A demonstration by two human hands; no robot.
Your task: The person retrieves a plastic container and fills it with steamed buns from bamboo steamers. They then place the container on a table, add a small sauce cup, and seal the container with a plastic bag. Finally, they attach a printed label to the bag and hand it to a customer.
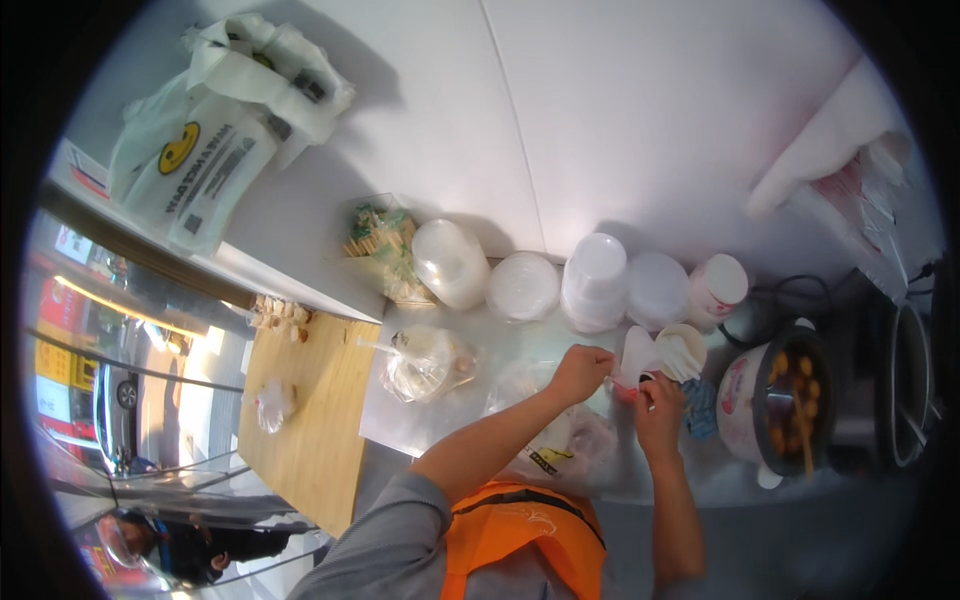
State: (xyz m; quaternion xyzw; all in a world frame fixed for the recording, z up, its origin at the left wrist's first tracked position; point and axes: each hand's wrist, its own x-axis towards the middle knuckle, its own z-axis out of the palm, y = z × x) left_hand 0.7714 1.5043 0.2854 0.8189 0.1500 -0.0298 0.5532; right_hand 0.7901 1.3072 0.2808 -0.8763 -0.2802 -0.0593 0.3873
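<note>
My left hand pinches its fingertips at the left edge of a small white and red packet, perhaps a paper or plastic bag. My right hand is curled at the lower edge of the same packet. A small dark item shows at the right fingertips, too small to name. Just behind the right hand stands a round tub with white pieces in it, perhaps plastic spoons. Below my left forearm lie clear plastic bags on the metal counter. A blue patterned packet lies right of my right hand.
A pot of round food in dark liquid, with a wooden utensil, stands right; beyond it is another pot. Stacked plastic cups and lids line the wall. A tied bag sits left, near a wooden board. A person is outside.
</note>
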